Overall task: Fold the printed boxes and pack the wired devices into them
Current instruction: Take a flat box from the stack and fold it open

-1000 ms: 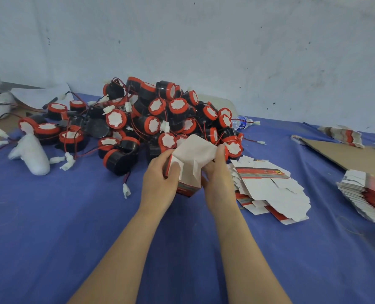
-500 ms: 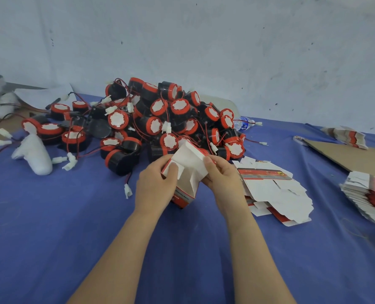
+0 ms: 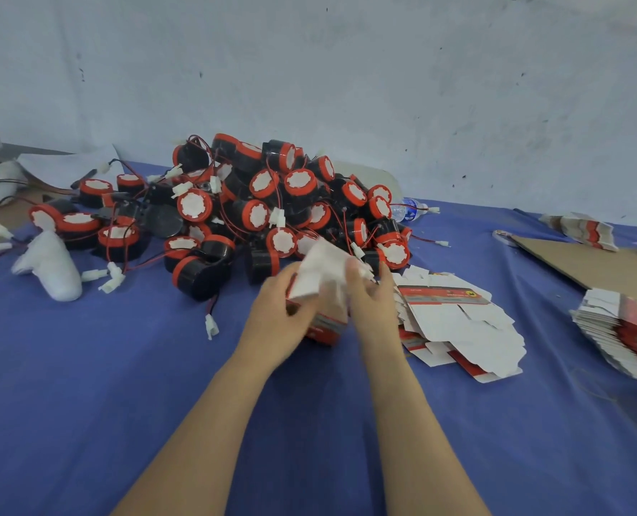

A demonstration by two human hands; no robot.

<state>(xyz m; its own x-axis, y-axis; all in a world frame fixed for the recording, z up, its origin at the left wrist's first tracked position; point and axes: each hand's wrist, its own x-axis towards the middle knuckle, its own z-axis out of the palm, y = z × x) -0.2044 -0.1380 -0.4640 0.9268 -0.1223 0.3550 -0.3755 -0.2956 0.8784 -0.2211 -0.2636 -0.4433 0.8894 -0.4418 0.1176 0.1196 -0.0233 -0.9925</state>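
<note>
Just in front of the heap of wired devices point(image 3: 272, 202), the printed box point(image 3: 320, 271) sits more upright than half a second ago, with its white flap raised. The left hand point(image 3: 276, 318) grips its left side and the right hand point(image 3: 372, 303) curls round its right. Folding looks unfinished, packing unstarted.
</note>
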